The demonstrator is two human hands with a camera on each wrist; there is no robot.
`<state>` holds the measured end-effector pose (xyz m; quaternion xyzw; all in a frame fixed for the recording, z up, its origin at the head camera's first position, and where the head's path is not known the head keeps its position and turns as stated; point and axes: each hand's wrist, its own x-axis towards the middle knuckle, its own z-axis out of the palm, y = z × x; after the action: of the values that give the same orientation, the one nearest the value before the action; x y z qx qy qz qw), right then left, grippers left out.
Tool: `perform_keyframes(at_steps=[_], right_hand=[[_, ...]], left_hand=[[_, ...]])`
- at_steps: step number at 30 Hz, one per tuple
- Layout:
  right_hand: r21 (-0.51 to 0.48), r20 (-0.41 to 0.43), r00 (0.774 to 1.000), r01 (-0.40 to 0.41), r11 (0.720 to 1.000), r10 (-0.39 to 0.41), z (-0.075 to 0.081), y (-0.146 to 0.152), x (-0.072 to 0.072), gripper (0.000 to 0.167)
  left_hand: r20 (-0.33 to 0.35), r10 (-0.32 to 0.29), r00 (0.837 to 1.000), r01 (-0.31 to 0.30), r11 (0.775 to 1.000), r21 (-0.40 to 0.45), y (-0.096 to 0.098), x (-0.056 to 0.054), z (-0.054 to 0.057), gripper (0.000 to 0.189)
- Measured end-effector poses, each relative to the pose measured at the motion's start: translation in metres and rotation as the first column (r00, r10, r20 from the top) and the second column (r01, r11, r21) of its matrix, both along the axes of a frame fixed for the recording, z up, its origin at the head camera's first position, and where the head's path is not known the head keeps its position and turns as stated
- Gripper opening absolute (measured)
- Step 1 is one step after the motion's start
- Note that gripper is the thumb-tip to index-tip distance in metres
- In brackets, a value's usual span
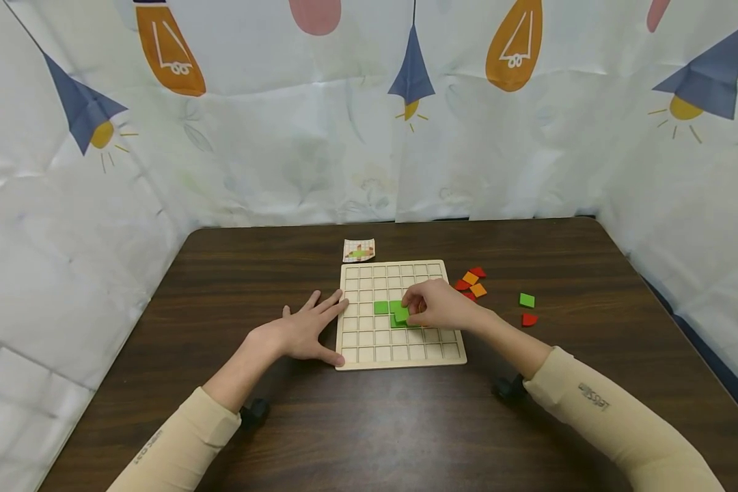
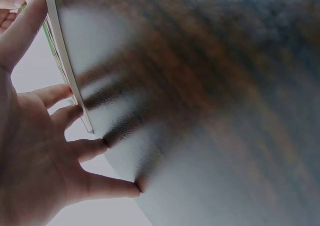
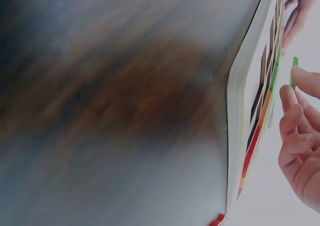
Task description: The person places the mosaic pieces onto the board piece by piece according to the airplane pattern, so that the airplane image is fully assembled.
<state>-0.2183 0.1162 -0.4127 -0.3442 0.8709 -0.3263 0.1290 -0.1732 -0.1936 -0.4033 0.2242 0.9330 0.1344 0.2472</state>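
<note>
A pale wooden grid board (image 1: 369,347) lies on the dark table, with several green square tiles (image 1: 381,307) set in its middle cells. My right hand (image 1: 444,305) is over the board's right half and pinches a green tile (image 3: 294,71) between thumb and fingers, raised above the board in the right wrist view. Orange and red pieces (image 3: 252,148) in the board are partly hidden under that hand in the head view. My left hand (image 1: 304,328) lies with fingers spread at the board's left edge, thumb and fingertips touching the rim.
A small pattern card (image 1: 359,251) sits behind the board's far left corner. Red and orange pieces (image 1: 471,278) lie in a loose group right of the board. Farther right are a single green tile (image 1: 527,300) and a red piece (image 1: 529,320).
</note>
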Motion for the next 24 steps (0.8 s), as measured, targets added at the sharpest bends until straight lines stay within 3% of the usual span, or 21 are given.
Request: perform_keyframes(at_steps=[11,24], right_hand=[[0.036,-0.027,0.999,-0.03,0.999,0.031,0.005,-0.017,0.003,0.017],[0.103,-0.032,0.999,-0.003,0.995,0.006,0.009,-0.034,0.003,0.017]], left_hand=[[-0.001,0.001,1.0,-0.001,1.0,0.004,0.0,0.0,0.0,0.112],[0.002,0.003,1.0,-0.003,1.0,-0.002,0.0,-0.001,-0.001,0.111]])
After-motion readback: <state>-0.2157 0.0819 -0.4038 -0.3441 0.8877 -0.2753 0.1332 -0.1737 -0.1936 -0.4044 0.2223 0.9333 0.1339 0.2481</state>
